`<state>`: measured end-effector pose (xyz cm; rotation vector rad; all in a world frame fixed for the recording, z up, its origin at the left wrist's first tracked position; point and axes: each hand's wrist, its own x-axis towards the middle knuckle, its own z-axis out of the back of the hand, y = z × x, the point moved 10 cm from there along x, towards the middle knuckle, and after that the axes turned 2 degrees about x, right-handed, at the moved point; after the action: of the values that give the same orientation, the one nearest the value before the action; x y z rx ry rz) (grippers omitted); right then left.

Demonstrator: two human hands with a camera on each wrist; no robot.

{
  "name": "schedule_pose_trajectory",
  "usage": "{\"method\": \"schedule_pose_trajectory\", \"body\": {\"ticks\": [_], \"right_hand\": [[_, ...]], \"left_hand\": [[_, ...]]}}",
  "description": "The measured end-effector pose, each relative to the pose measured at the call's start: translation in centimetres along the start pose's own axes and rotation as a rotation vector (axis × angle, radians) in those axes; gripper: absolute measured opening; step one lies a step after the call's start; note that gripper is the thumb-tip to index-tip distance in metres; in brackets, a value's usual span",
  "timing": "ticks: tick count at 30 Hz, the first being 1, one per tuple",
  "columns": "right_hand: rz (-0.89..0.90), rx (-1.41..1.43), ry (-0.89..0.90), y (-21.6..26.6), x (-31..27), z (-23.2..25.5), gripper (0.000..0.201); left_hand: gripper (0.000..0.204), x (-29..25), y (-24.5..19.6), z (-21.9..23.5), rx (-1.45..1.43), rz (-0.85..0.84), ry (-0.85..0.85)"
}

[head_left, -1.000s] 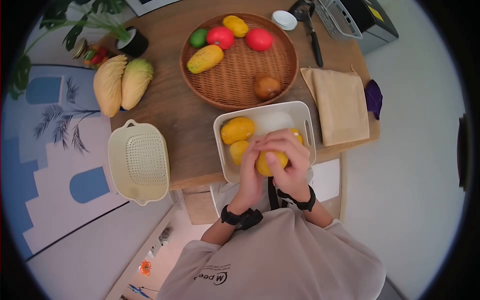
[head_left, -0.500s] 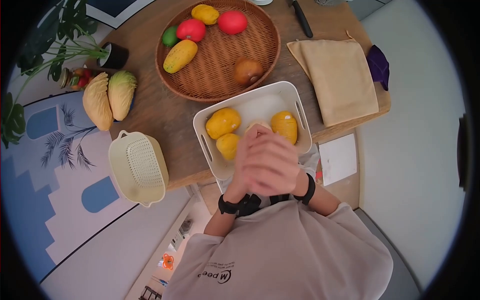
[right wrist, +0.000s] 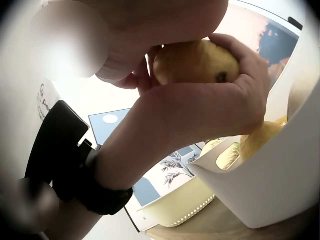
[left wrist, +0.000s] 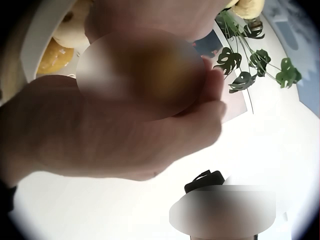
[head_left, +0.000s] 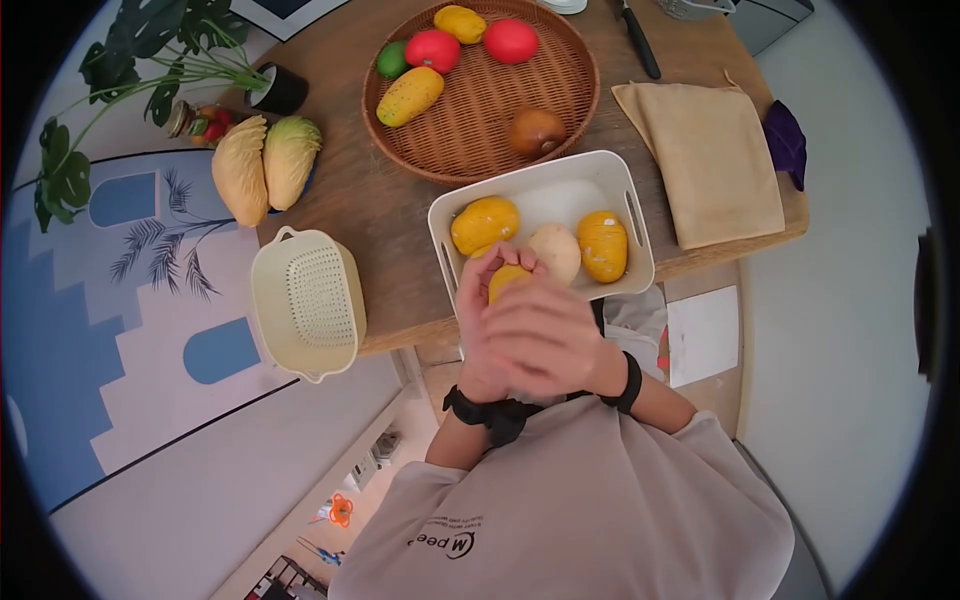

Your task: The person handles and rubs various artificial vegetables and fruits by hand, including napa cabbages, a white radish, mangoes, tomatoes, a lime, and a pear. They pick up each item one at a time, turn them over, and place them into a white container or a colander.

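Observation:
My left hand (head_left: 478,345) cups a yellow mango (head_left: 508,282), its fingers curled round the fruit. In the right wrist view the mango (right wrist: 197,62) has a dark spot at one end. My right hand (head_left: 545,335), blurred, lies across the mango's near side with its fingers stretched toward the left hand. Both hands are over the near edge of a white bin (head_left: 570,200). Inside the bin lie yellow fruits, one at the left (head_left: 485,225) and one at the right (head_left: 603,245), and a pale round fruit (head_left: 555,252) between them.
Behind the bin stands a round wicker tray (head_left: 480,115) with several fruits. A cream colander basket (head_left: 310,305) sits at the table's left edge, near two cabbages (head_left: 290,160). To the right are a folded beige cloth (head_left: 705,165) and a black-handled knife (head_left: 640,45).
Both hands held the mango with its top showing, then the right hand swept over and hid it. Now part of it shows again beside the left fingers. The head view has shifted.

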<state>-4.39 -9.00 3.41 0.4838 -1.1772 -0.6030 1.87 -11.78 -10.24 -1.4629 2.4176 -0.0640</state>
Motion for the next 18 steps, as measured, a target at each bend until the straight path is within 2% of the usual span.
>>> {"method": "schedule_pose_trajectory", "body": {"ticks": [2,3,4,5,8,11,14,17,18], "right_hand": [[-0.185,-0.044,-0.08,-1.9,0.7,1.0,0.017],[-0.094,-0.076,-0.019,-0.7,0.6,0.1,0.017],[-0.003,-0.111,0.04,0.7,0.3,-0.9,0.017],[0.086,-0.146,0.1,1.7,0.0,-1.8,0.018],[0.146,-0.099,0.101,1.9,-0.3,-1.8,0.022],[-0.138,-0.074,-0.142,-0.9,1.8,1.2,0.02],[0.069,-0.141,0.054,1.3,-0.3,-1.4,0.016],[0.12,-0.064,0.068,0.6,-0.7,-1.0,0.014],[0.015,-0.054,-0.005,-0.6,-0.4,0.1,0.016]], "left_hand": [[0.031,-1.0,-0.4,-0.1,-0.089,-0.044,-0.259],[0.034,-1.7,-0.4,-0.4,-0.135,-0.057,-0.391],[0.032,-2.0,-0.6,-0.7,-0.136,-0.072,-0.434],[0.031,-1.8,-0.6,-0.8,-0.13,-0.075,-0.431],[0.028,-1.9,-0.8,-1.4,-0.036,-0.091,-0.307],[0.028,-2.2,-0.6,-1.8,0.069,-0.118,-0.203],[0.03,-1.5,0.1,-1.3,0.102,-0.098,-0.068],[0.033,-1.8,1.0,-2.5,0.173,-0.093,0.094],[0.035,-2.4,1.0,-2.3,0.249,-0.139,0.017]]}}
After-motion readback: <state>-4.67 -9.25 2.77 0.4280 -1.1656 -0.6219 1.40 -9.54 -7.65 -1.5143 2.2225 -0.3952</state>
